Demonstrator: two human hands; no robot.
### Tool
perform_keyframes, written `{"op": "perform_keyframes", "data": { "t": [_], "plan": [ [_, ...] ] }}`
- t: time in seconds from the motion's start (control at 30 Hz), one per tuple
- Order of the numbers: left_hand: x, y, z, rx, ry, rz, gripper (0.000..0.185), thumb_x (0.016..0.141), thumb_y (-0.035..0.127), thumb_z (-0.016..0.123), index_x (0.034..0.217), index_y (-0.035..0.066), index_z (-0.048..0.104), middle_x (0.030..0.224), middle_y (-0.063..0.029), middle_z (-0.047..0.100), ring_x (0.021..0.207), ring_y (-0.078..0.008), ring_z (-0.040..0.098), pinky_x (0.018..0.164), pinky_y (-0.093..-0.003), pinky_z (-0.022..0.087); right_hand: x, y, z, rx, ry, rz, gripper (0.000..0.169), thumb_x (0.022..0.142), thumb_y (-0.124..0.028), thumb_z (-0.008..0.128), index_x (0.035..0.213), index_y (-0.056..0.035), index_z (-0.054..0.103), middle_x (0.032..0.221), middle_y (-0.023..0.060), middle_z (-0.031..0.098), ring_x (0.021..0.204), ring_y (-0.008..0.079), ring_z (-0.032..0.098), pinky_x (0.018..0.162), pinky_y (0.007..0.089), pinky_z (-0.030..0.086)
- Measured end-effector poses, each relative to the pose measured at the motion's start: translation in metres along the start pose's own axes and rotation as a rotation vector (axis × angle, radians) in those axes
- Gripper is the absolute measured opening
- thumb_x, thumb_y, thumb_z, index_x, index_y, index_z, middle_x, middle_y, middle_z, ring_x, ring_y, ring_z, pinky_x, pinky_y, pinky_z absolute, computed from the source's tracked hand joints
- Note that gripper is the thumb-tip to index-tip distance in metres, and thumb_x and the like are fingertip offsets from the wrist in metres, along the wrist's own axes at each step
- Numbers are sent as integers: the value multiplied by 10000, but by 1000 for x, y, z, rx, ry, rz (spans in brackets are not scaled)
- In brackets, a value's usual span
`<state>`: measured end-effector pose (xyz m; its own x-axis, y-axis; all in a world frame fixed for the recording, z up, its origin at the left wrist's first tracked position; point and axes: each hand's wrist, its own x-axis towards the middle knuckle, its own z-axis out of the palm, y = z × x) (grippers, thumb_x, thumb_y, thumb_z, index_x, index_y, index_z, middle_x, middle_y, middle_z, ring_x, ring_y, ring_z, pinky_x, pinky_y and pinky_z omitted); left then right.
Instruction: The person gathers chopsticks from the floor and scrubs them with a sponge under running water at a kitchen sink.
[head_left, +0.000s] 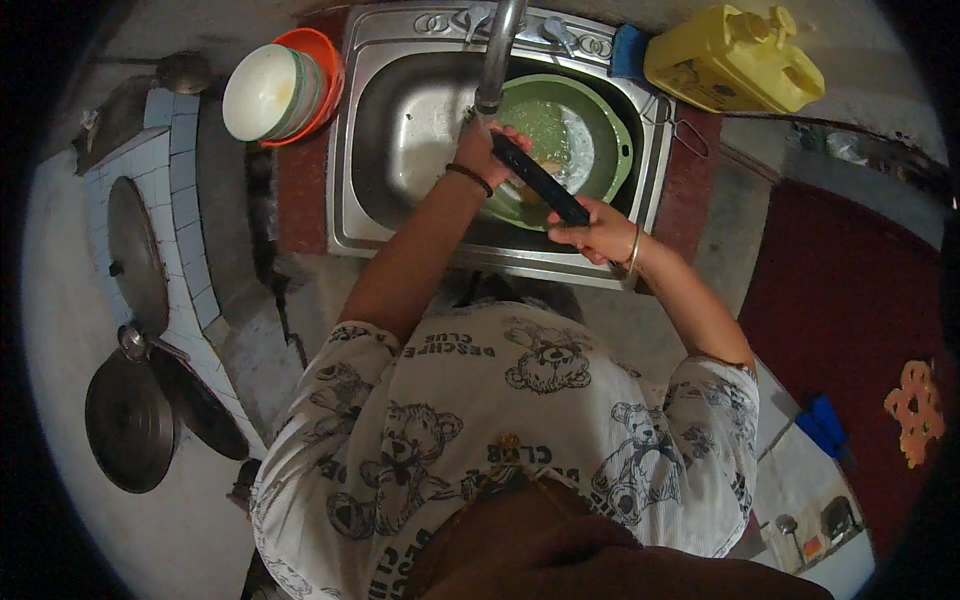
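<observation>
A long black handle-like object (541, 178) slants across the front of a green plastic basin (626, 161). My right hand (600, 231), with a gold-coloured bangle at the wrist, grips its lower end. Around the upper end are the fingers of my left hand (487, 154), just below the spout of a metal faucet (491, 82). What the object's far end is cannot be told, as my left hand hides it. The basin sits in the right half of a stainless steel sink (397, 161); water and a pale shiny thing show inside it.
Left of the sink, stacked pale bowls (259, 94) rest in an orange-red bowl (334, 82). A yellow jerrycan (690, 56) and a blue item (628, 51) stand at the back right, near a bent wire piece (690, 139). Dark pans (129, 420) lie farther left.
</observation>
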<state>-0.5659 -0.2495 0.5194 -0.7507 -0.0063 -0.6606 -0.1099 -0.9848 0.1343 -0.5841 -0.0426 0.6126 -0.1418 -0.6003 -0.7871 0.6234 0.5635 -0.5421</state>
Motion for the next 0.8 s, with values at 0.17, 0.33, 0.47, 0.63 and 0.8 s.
{"op": "perform_keyframes", "data": {
  "t": [0.17,0.33,0.47,0.63,0.8],
  "plan": [
    [12,5,3,46,235,109,385,824,461,513,748,86,465,654,-56,495,589,-228,476,575,-336,445,16,34,-6,-428,298,-402,291,772,-322,645,847,-73,515,541,-22,437,342,65,340,306,233,255],
    [12,41,10,58,-216,97,460,737,535,570,829,92,489,679,-26,507,613,-192,507,568,-343,468,26,-20,13,25,102,114,494,742,-580,557,691,-94,483,461,-25,378,332,64,309,304,227,222],
    [-6,20,17,227,-460,199,345,764,422,606,837,101,503,675,-15,560,582,-169,541,580,-322,477,69,-36,18,158,-125,17,578,759,-665,424,610,-106,434,451,-26,361,313,64,303,290,213,199],
    [-16,44,5,1081,-406,649,185,808,96,535,983,39,525,938,-97,602,904,-229,576,794,-337,453,99,-43,29,32,142,-149,609,734,-687,428,591,-96,464,458,-32,363,356,68,338,329,210,250],
    [-9,52,-3,1319,-265,1106,211,889,164,465,1033,22,523,888,-86,586,875,-181,572,835,-320,446,126,-36,41,242,369,-367,465,730,-518,593,771,-59,532,629,-7,476,517,83,435,407,215,341]
  ]
}}
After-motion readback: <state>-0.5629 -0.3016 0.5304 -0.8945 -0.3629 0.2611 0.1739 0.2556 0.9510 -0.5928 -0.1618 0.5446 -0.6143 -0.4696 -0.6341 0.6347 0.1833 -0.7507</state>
